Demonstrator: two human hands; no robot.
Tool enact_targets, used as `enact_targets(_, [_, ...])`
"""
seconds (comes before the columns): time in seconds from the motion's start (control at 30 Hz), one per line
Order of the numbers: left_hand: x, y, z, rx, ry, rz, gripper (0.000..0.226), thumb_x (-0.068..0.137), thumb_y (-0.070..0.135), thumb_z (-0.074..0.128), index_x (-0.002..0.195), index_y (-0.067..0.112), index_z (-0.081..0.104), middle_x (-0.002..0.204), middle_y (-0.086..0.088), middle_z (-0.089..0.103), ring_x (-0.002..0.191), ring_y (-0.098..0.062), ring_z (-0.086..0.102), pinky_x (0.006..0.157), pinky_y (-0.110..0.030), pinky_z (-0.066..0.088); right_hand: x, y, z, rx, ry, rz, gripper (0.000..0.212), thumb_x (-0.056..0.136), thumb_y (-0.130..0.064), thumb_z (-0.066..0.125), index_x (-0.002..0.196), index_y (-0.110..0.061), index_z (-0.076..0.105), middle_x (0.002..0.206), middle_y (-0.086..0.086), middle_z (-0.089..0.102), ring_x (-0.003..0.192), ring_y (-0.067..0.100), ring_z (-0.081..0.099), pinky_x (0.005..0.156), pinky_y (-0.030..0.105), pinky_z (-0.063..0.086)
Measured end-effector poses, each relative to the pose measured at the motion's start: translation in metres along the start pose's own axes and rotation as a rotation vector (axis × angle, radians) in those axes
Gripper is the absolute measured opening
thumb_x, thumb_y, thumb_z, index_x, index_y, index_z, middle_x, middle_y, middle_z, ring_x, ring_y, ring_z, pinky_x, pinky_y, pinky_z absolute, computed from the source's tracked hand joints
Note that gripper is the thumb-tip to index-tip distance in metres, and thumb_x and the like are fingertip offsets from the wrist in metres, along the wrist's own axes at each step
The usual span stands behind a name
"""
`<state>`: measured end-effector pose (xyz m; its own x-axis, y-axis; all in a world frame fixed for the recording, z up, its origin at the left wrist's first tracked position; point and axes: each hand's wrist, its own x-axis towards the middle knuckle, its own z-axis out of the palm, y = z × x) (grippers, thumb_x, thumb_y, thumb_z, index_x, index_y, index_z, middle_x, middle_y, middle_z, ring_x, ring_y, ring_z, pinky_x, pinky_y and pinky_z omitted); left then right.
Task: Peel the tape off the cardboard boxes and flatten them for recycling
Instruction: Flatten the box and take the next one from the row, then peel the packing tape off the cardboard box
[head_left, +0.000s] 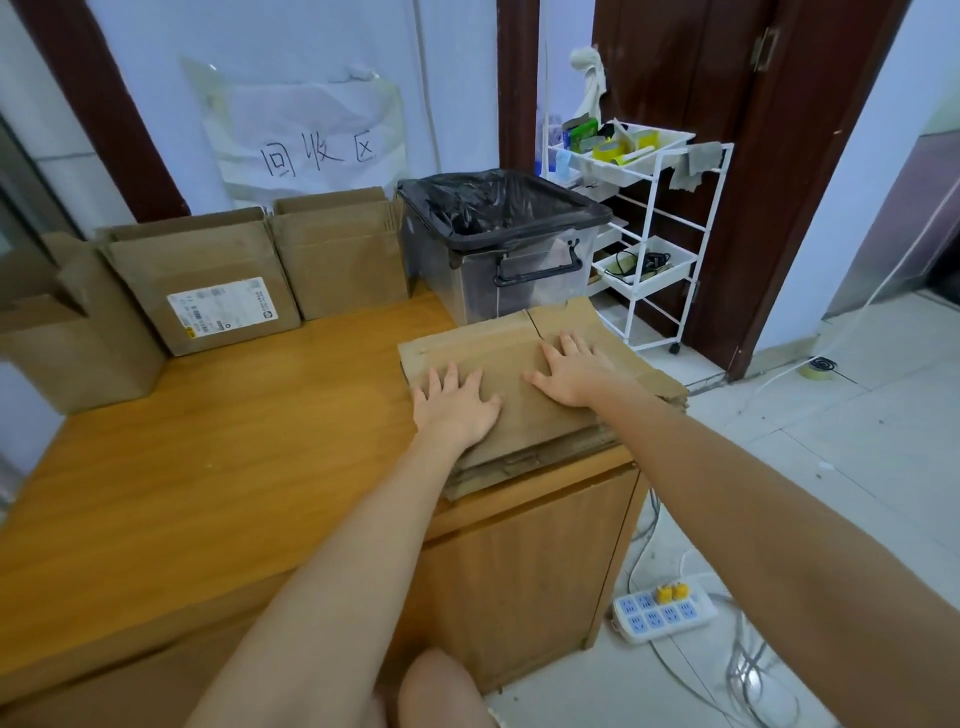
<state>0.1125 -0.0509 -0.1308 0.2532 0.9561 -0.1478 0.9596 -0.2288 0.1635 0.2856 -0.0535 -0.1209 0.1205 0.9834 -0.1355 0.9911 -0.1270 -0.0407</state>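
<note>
Along the wooden tabletop (249, 415) under the handwritten wall sign (317, 153), you have a stack of flattened cardboard (535, 415) at the right corner in front of the lined bin (498, 234). Your left hand (454, 408) and right hand (569, 371) both press it with fingers spread flat, gripping nothing. Judging by the labelled box (208, 280) and its neighbours standing at the back, several seem left to strip and flatten.

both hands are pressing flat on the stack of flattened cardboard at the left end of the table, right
Not quite. In the head view both hands, left and right, do press flat on the flattened cardboard, but it lies at the right end of the table, not the left.
</note>
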Motion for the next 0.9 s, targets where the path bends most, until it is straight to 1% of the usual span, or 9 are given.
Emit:
enact_targets(0.07, [-0.003,0.0,-0.009,-0.022,0.08,0.026,0.057,0.101,0.046,0.022,0.152,0.022,0.019,0.16,-0.006,0.013,0.147,-0.026,0.007,0.119,-0.044,0.008,-0.006,-0.012,-0.013,-0.035,0.104,-0.026,0.062,0.101,-0.046,0.027,0.148,-0.005,0.025,0.158,0.017,0.014,0.145,0.03,0.016,0.112,0.044,0.024])
enact_targets(0.13, [-0.006,-0.004,-0.02,-0.035,0.178,0.082,0.053,0.102,0.04,0.022,0.15,0.019,0.027,0.158,-0.007,0.022,0.146,-0.025,0.014,0.117,-0.042,0.013,-0.012,-0.028,-0.027,0.003,0.188,-0.057,0.054,0.102,-0.039,0.027,0.143,-0.004,0.033,0.153,0.015,0.028,0.138,0.03,0.029,0.108,0.042,0.033])
enact_targets(0.2, [-0.011,-0.013,-0.034,-0.036,0.252,0.101,0.05,0.102,0.036,0.024,0.146,0.017,0.035,0.155,-0.008,0.028,0.144,-0.026,0.021,0.115,-0.04,0.017,-0.017,-0.045,-0.041,0.018,0.195,-0.093,0.052,0.102,-0.036,0.027,0.143,-0.004,0.034,0.152,0.014,0.031,0.138,0.029,0.029,0.109,0.042,0.033])
enact_targets(0.23, [-0.014,-0.02,-0.041,-0.033,0.263,0.091,0.049,0.102,0.036,0.024,0.145,0.015,0.037,0.155,-0.009,0.028,0.143,-0.027,0.022,0.115,-0.041,0.017,-0.019,-0.055,-0.046,0.006,0.191,-0.112,0.052,0.102,-0.034,0.027,0.143,-0.003,0.034,0.151,0.014,0.031,0.138,0.029,0.029,0.109,0.042,0.033])
enact_targets(0.37, [-0.029,-0.068,-0.065,0.004,0.266,-0.024,0.051,0.103,0.036,0.022,0.151,0.017,0.027,0.16,-0.01,0.013,0.147,-0.027,0.011,0.118,-0.042,0.012,-0.022,-0.106,-0.059,-0.043,0.205,-0.206,0.049,0.102,-0.033,0.025,0.142,-0.006,0.038,0.148,0.012,0.037,0.134,0.03,0.036,0.106,0.044,0.037])
enact_targets(0.5, [-0.05,-0.136,-0.077,0.044,0.263,-0.161,0.051,0.104,0.034,0.022,0.151,0.017,0.023,0.16,-0.01,0.011,0.147,-0.026,0.01,0.119,-0.042,0.011,-0.018,-0.173,-0.058,-0.023,0.174,-0.283,0.051,0.103,-0.038,0.022,0.142,-0.007,0.038,0.147,0.012,0.039,0.133,0.03,0.037,0.107,0.044,0.036])
enact_targets(0.63, [-0.068,-0.208,-0.081,0.083,0.24,-0.296,0.052,0.103,0.034,0.025,0.152,0.016,0.022,0.16,-0.011,0.012,0.147,-0.027,0.012,0.119,-0.044,0.012,-0.012,-0.234,-0.048,-0.024,0.141,-0.351,0.052,0.103,-0.038,0.022,0.141,-0.007,0.039,0.145,0.013,0.041,0.131,0.031,0.039,0.105,0.045,0.037])
enact_targets(0.83, [-0.081,-0.292,-0.079,0.02,0.243,-0.483,0.057,0.101,0.04,0.037,0.148,0.011,0.026,0.154,-0.015,0.027,0.141,-0.031,0.024,0.114,-0.043,0.022,0.002,-0.302,-0.029,-0.064,0.084,-0.401,0.049,0.103,-0.037,0.023,0.138,-0.007,0.041,0.142,0.013,0.043,0.128,0.029,0.04,0.101,0.043,0.039])
enact_targets(0.9, [-0.077,-0.314,-0.078,-0.009,0.246,-0.53,0.058,0.1,0.041,0.039,0.147,0.009,0.027,0.152,-0.016,0.028,0.14,-0.032,0.027,0.113,-0.043,0.024,0.01,-0.321,-0.024,-0.072,0.066,-0.41,0.049,0.103,-0.036,0.023,0.136,-0.006,0.042,0.14,0.013,0.044,0.127,0.029,0.041,0.1,0.042,0.039])
